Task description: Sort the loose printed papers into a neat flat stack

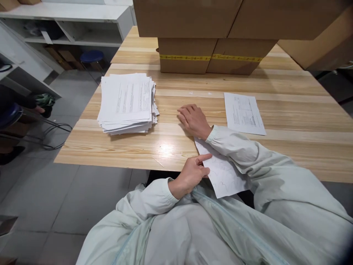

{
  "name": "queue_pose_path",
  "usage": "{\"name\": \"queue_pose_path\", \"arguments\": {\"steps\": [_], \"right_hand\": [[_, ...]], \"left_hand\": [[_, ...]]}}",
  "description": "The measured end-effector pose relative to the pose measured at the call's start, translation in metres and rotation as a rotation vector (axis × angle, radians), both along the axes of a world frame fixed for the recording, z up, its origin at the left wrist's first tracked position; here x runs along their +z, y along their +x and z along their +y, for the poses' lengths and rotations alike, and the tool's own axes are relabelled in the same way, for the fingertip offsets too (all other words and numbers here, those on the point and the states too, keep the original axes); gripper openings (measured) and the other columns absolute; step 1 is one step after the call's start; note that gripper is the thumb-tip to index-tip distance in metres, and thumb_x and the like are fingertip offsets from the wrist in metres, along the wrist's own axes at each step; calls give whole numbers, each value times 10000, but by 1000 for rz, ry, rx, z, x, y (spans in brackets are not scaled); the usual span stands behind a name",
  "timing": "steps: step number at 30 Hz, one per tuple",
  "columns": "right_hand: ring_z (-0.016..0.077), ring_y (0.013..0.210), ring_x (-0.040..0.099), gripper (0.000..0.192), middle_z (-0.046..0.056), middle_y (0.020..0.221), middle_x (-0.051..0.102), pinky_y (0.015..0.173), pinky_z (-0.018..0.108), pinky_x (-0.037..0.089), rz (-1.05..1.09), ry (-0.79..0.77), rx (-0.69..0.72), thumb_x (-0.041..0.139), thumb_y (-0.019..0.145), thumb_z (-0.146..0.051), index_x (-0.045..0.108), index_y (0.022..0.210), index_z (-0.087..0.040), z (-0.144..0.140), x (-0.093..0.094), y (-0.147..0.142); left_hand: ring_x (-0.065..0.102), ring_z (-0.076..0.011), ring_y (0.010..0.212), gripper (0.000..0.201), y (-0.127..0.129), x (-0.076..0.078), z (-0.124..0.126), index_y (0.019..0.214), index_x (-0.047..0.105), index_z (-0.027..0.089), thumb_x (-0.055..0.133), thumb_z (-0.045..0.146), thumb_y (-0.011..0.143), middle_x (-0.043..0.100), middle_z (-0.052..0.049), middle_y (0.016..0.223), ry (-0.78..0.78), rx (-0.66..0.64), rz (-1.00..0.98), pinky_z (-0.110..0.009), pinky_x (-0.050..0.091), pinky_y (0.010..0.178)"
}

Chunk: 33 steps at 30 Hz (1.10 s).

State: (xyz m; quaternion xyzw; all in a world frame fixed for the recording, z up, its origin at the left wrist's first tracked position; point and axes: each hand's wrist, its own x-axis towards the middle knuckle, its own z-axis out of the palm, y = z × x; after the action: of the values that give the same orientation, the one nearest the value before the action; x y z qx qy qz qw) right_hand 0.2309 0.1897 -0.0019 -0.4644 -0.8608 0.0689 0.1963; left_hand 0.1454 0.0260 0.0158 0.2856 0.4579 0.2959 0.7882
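Near sheet: toward 5 o'clock, taking my right hand as the dial's centre and straight ahead as 12; its upper part lies over the desk under my right forearm, its lower part juts past the front edge above my lap. I judge the handling of this page to be under way, not finished.
Paper pile: between 9 and 10 o'clock, many pages thick, a printed page uppermost, edges ragged. The pages are heaped together, though not squared up; neither of my hands touches them.
Left hand: at 6 o'clock, index finger and thumb reaching over the left edge of the near sheet; whether I pinch it or only rest my fingers there, I cannot tell.
Right hand: at the dial's centre, palm down, fingers loosely extended, gripping nothing; it sits at or just above the wood.
Cartons: at 12 o'clock, stacked at the back, yellow tape across the lower ones; they look to have no part in my paper handling.
Far sheet: at 3 o'clock, flat and alone, well apart from the pile, out of my fingers' reach as they lie. Whether this page is already dealt with or left to do, I cannot tell.
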Motion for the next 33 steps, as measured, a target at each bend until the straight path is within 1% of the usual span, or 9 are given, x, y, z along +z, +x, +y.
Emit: {"name": "queue_pose_path", "arguments": {"steps": [4, 7, 11, 14, 16, 20, 22, 25, 33], "right_hand": [[316, 1270, 495, 431, 168, 1348, 628, 1079, 502, 387, 115, 54, -4, 377, 1016, -341, 587, 1326, -126, -1, 10, 7], [281, 1262, 546, 416, 135, 1361, 635, 1109, 502, 396, 286, 64, -28, 464, 991, -389, 591, 1323, -174, -10, 32, 41], [234, 1138, 655, 433, 130, 1270, 688, 990, 435, 500, 629, -88, -300, 625, 914, -465, 627, 1253, -195, -52, 65, 120], [227, 1020, 709, 472, 140, 1126, 739, 922, 426, 526, 867, -173, -528, 603, 912, -569, 638, 1218, -212, -97, 79, 165], [236, 960, 727, 532, 127, 1070, 759, 876, 438, 540, 1022, -369, -582, 501, 927, -666, 658, 1195, -234, -121, 81, 176], [240, 762, 726, 785, 116, 863, 765, 702, 406, 565, 1059, -786, -484, 330, 865, -841, 730, 1065, -195, -138, 69, 162], [206, 696, 701, 682, 81, 793, 750, 656, 358, 571, 1010, -814, -425, 562, 786, -798, 738, 1031, -186, -134, 63, 146], [150, 672, 667, 528, 22, 796, 741, 617, 295, 571, 943, -821, -311, 854, 663, -517, 716, 1063, -200, -127, 58, 125], [189, 907, 719, 494, 55, 1023, 763, 754, 336, 621, 945, -1029, -97, 859, 698, -367, 695, 1141, -221, -115, 53, 120]], "left_hand": [[523, -80, 632, 675, -1, -4, 0, 1329, 640, 111, 630, 43, 657, 589, 38, 705, 5, -2, -10, -230, 471, 681], [487, -84, 580, 653, -2, -6, -8, 1356, 634, 132, 619, 69, 706, 524, 58, 630, 76, -81, 27, -232, 456, 643], [552, -142, 659, 546, -5, 9, -26, 1357, 654, 208, 545, 118, 829, 681, -25, 794, 547, -237, 122, -292, 490, 693], [660, -213, 905, 510, -9, 34, -29, 1342, 666, 246, 483, 107, 887, 753, -86, 1110, 888, -258, 102, -343, 523, 866], [674, -219, 956, 508, -15, 48, -23, 1336, 670, 264, 464, 95, 903, 756, -82, 1161, 990, -227, 111, -339, 526, 902], [646, -174, 877, 513, -32, 56, 1, 1316, 684, 284, 509, 65, 885, 755, -55, 1155, 1116, 12, 277, -283, 520, 854], [591, -138, 747, 511, -44, 49, 11, 1313, 685, 293, 545, 66, 877, 760, -33, 1011, 1130, 113, 378, -252, 504, 763], [494, -113, 647, 499, -61, 37, 19, 1310, 688, 295, 594, 85, 868, 715, -4, 833, 1111, 198, 471, -238, 453, 659], [535, -107, 670, 461, -88, 19, 31, 1295, 699, 256, 671, 159, 846, 761, -38, 950, 928, 226, 401, -253, 471, 626]]}}
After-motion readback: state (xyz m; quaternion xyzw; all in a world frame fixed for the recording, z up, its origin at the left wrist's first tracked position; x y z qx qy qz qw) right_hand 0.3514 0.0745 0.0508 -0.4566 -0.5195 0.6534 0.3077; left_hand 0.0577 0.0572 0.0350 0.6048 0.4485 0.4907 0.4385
